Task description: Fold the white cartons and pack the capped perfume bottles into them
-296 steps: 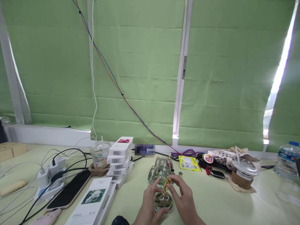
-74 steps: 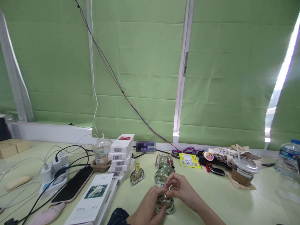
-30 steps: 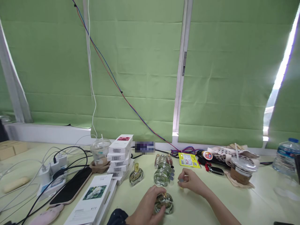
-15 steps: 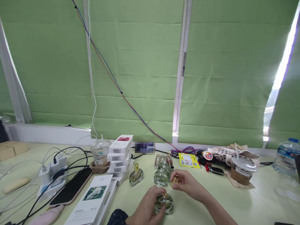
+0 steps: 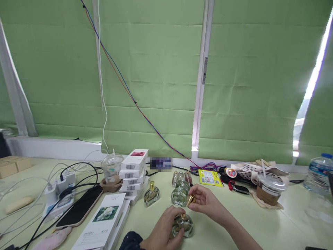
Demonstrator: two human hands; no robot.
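Observation:
My left hand is wrapped round a clear glass perfume bottle on the table, its gold neck showing under the index finger. Just above and to the right, my right hand pinches a small gold cap, held apart from the bottle. Behind the hands several more glass bottles lie or stand in a cluster, partly hidden by one another. To the left another perfume bottle stands upright with a gold cap on.
White boxes are stacked left of the bottles, with a flat box in front. Further left are a phone and tangled charger cables. A yellow packet, a lidded cup and a water bottle stand right.
My right hand has shifted very slightly to the left, the gold cap turning a little in its fingers. My left hand stays on the perfume bottle.

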